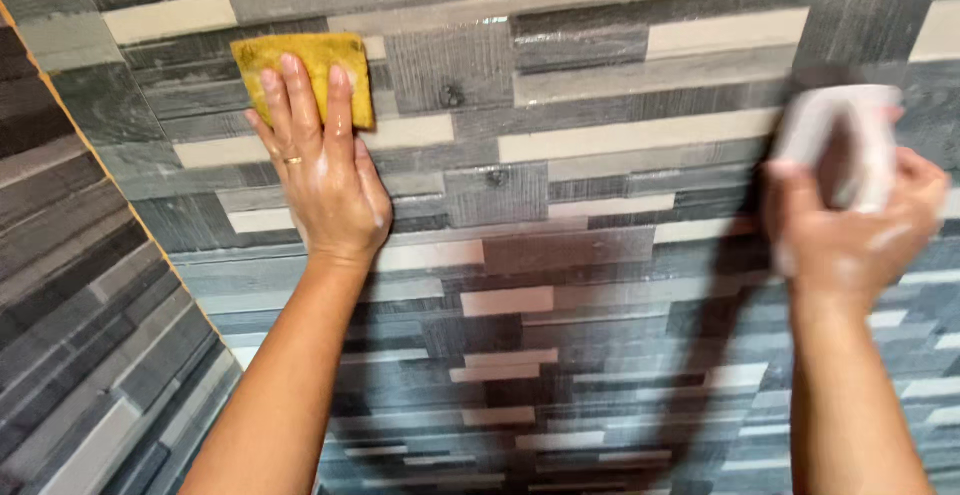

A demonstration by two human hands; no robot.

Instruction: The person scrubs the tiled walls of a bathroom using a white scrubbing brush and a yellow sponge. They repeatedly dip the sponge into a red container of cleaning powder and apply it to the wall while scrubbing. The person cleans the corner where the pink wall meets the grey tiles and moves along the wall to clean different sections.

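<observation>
A yellow sponge [305, 70] is pressed flat against the tiled wall [600, 255] by the left hand [325, 180], whose fingers [338, 95] are stretched out straight and spread over the lower part of the sponge, so that nothing is gripped but only held against the tiles; a thin ring is seen on one finger, and the skin looks wet. The sponge lies at about ten o'clock in the view, with its upper edge showing above the fingertips. At about three o'clock a pale, whitish object [850, 140], much blurred, is clasped by the right hand [850, 230], the fingers being curled closed around its lower part; what kind of thing it is cannot be told. The two hands are kept well apart. The wall is covered with long narrow tiles in dark grey, blue-grey and cream, glossy with moisture, and at nine o'clock a second tiled surface [70, 285] is met at a corner
</observation>
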